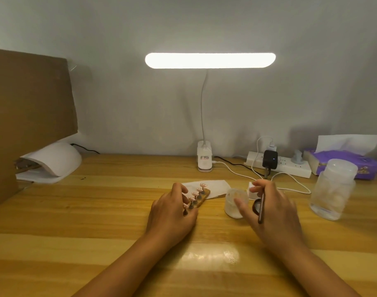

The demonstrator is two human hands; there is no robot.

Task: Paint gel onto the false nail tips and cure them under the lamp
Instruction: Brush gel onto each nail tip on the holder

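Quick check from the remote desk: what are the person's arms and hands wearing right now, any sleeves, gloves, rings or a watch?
Nothing that shows. Both forearms are bare to the bottom edge of the head view, with no sleeve or cuff in frame. The left hand and right hand have no gloves, and no rings, watch or bracelet can be seen. The right hand is slightly motion-blurred, so a thin ring there could be missed.

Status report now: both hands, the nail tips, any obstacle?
Left hand steadies wooden nail-tip holder, no closed grip seen. Right hand grips dark thin brush. Pink false nail tips upright on stands. Small frosted jar between hands.
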